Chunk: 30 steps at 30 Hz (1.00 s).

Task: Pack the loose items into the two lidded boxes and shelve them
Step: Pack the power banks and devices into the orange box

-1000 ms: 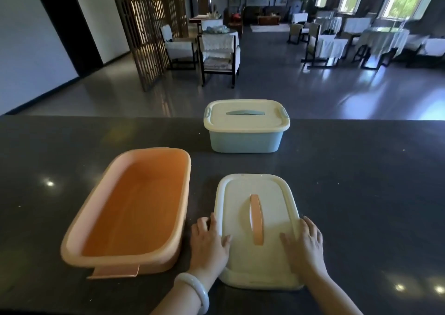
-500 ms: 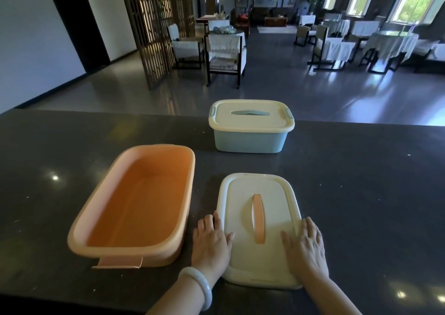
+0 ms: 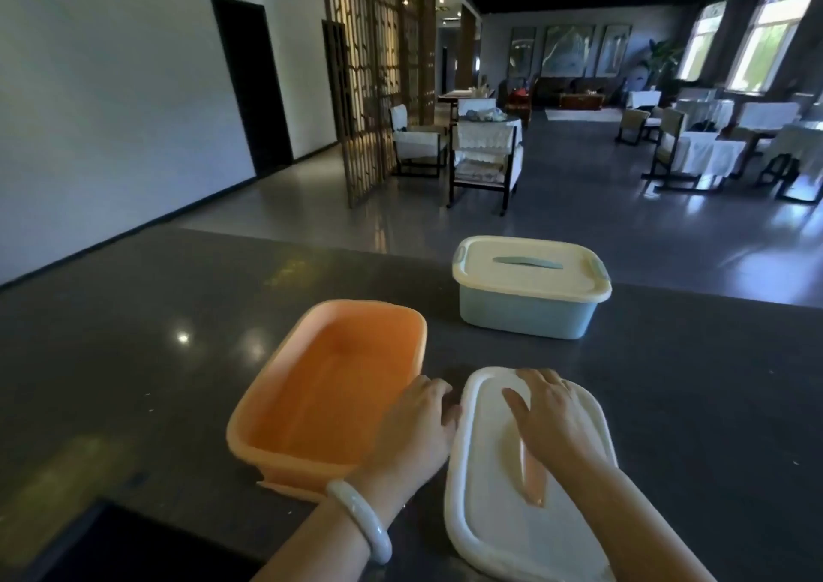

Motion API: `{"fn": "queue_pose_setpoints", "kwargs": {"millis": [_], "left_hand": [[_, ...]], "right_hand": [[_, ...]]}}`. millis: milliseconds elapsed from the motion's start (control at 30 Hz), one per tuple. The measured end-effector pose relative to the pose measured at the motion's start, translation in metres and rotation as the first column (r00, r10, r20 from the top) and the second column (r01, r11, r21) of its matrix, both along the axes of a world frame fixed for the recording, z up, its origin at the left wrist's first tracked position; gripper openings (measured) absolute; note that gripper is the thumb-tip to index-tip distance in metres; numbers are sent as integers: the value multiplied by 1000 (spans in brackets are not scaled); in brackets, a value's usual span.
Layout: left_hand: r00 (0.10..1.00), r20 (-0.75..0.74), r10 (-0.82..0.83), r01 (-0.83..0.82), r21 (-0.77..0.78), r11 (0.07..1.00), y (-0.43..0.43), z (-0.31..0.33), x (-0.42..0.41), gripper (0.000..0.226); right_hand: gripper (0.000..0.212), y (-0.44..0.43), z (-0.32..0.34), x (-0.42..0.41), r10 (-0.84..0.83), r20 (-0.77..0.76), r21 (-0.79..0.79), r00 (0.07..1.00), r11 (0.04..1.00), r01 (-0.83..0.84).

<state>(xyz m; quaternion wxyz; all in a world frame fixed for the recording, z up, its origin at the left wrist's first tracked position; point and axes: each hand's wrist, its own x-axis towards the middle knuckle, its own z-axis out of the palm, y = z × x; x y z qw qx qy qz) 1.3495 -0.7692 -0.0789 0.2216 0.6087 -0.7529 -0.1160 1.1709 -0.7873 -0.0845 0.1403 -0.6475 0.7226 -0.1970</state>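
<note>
Desk (image 3: 133,359): open room left of the orange box (image 3: 271,370).
Orange box: lidless and empty, ready for items; none show.
Blue box (image 3: 525,314): beyond the orange box, lidded, near the far edge.
White lid (image 3: 490,514): flat, just right of the orange box.
Right grip (image 3: 550,416): spread flat on the lid, probably steadying it.
Left grip (image 3: 416,430): between orange box and lid; you cannot tell if it grasps.

Open orange box (image 3: 329,390), cream lid (image 3: 485,528) flat beside, lidded blue box (image 3: 525,314) behind

Bright windows (image 3: 763,53) light chairs (image 3: 485,154) and grey floor (image 3: 579,207).
</note>
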Motion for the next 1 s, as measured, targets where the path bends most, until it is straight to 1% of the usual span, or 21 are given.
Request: {"fn": "queue_pose_setpoints", "kwargs": {"millis": [67,100,167,200,300,367,433,533,633,767,867,1000], "left_hand": [[992,32,126,-122,-105,987,6,13,28,34],[985,22,174,-170,-124,978,7,17,44,33],[971,-28,239,-240,-104,965,9,20,80,29],[965,-29,261,-263,-89,961,8,21,96,28],[939,42,342,-338,-81,938,19,18,156,34],[915,85,396,-391,-62,918,31,13,193,35],[872,157,464,-464,-40,885,46,7,233,38],[805,245,540,-560,13,828,71,1,289,39],[748,252,614,-648,79,757,101,-5,350,41],[638,295,711,-762,108,639,137,-14,422,37],[567,292,770,-823,163,544,161,-23,462,36],[484,258,836,-873,206,442,180,-37,493,38]], "right_hand": [[46,-11,15,29,82,20,-40,996,996,-81],[45,-15,21,44,132,20,-57,991,990,-131],[43,-22,31,79,235,2,-74,972,969,-235],[42,-23,34,94,281,-14,-64,960,958,-281],[33,-25,39,152,445,-52,-60,894,892,-448],[26,-24,40,189,507,-40,-78,861,857,-509],[30,-21,42,233,567,-65,-58,821,819,-570],[38,-19,38,299,674,-76,-40,735,734,-678],[44,-14,28,374,754,-71,-4,653,655,-756],[46,4,11,461,828,-19,33,560,561,-827],[46,20,-4,519,872,15,61,490,488,-871],[43,34,-23,573,919,51,89,390,385,-919]]}}
